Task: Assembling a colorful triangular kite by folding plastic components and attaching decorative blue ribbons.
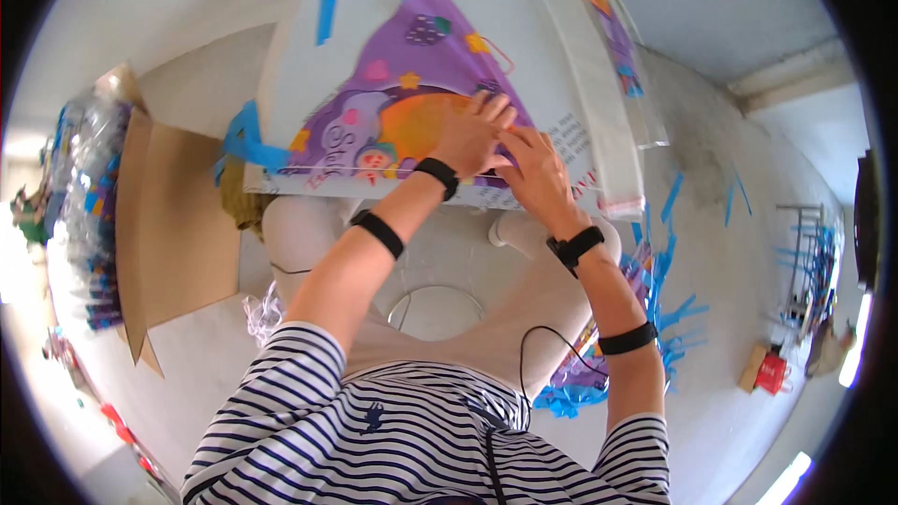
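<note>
A purple triangular kite [398, 54] printed with fruit, stars and an orange shape lies on a white board across my knees. My left hand [470, 136] rests on its right half, fingers stretched out over the print near the slanting edge. Beside it my right hand [538, 168] lies on the lower right corner, its fingers extended and meeting the left fingertips. Both palms face down, so anything thin under them is hidden. Blue ribbon strips [323, 5] gather at the kite's top, and more blue ribbon [251, 138] hangs over the board's left edge.
A white board [281, 98] bears the kite; a long clear plastic sleeve [599, 103] runs along its right side. An open cardboard box [178, 215] stands left, next to plastic-wrapped packs [89, 215]. Purple kite pieces and blue strips [669, 318] lie right of my leg.
</note>
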`<state>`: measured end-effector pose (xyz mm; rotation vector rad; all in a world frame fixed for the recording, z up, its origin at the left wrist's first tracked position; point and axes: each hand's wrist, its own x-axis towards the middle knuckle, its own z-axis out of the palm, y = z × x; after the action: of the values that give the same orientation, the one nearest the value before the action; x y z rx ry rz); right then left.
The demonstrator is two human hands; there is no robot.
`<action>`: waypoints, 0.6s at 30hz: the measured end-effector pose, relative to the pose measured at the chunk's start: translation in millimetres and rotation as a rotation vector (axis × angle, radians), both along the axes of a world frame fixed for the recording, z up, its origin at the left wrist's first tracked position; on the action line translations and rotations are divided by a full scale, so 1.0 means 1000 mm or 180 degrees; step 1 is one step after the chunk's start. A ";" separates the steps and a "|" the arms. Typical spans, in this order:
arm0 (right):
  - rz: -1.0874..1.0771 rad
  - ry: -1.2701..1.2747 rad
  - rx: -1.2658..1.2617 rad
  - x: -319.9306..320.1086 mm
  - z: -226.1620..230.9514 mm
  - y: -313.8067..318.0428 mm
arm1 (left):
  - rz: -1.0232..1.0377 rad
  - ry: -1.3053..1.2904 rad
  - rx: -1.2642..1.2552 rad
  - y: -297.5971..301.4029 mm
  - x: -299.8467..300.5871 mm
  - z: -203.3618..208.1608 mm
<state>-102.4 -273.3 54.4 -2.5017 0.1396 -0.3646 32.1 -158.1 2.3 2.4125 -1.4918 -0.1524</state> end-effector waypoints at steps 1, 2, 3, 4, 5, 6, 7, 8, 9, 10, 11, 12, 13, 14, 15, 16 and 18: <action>-0.0073 -0.0142 0.0054 -0.003 -0.008 0.004 | 0.0033 -0.0136 0.0116 -0.004 -0.005 0.002; -0.0043 -0.0254 -0.0165 -0.006 -0.015 0.006 | 0.0078 -0.0111 0.0078 -0.003 -0.004 0.001; -0.0221 -0.0026 -0.0191 -0.012 -0.018 0.005 | 0.0079 0.0025 0.0112 -0.009 -0.007 0.005; -0.0400 0.0201 -0.0216 -0.017 -0.020 0.007 | 0.0078 0.0161 0.0146 -0.013 -0.010 0.010; -0.0382 0.0372 -0.0265 -0.018 -0.022 0.007 | 0.0168 0.0153 0.0072 -0.012 -0.008 0.007; -0.0304 0.0343 -0.0261 -0.017 -0.026 0.011 | 0.0210 0.0112 0.0079 -0.009 -0.006 0.005; -0.0344 0.0197 -0.0702 -0.018 -0.036 0.012 | 0.0222 0.0094 0.0074 -0.007 -0.006 0.001; -0.0466 0.0077 -0.1179 -0.023 -0.041 0.007 | 0.0175 0.0037 0.0007 -0.013 -0.012 0.001; -0.0462 0.0346 -0.1061 -0.026 -0.048 0.005 | 0.0178 0.0084 -0.0070 -0.014 -0.013 0.001; -0.0410 0.0328 -0.1117 -0.026 -0.058 0.006 | 0.0198 0.0119 -0.0136 -0.011 -0.012 -0.003; -0.0367 0.0315 -0.1189 -0.025 -0.063 0.008 | 0.0240 -0.0110 -0.0077 -0.010 -0.009 -0.007; -0.0408 0.0615 -0.1183 -0.023 -0.069 0.009 | 0.0258 -0.0132 -0.0059 -0.009 -0.006 -0.010; -0.0390 0.0582 -0.1225 -0.025 -0.071 0.010 | 0.0262 -0.0146 -0.0024 -0.007 -0.006 -0.011; -0.0368 0.0548 -0.1263 -0.027 -0.072 0.009 | 0.0246 -0.0122 -0.0040 -0.009 -0.008 -0.011; -0.0400 0.0535 -0.1398 -0.029 -0.073 0.006 | 0.0206 -0.0106 -0.0069 -0.013 -0.010 -0.010; -0.0398 0.0537 -0.1399 -0.027 -0.069 0.007 | 0.0234 -0.0091 -0.0095 -0.011 -0.009 -0.011; -0.0394 0.0682 -0.1490 -0.023 -0.063 0.014 | 0.0294 -0.0088 -0.0100 -0.006 -0.007 -0.010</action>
<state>-125.4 -259.8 -8.2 -3.0022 0.3287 -0.1919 25.5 -164.3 -8.1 2.4623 -1.3805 -0.0753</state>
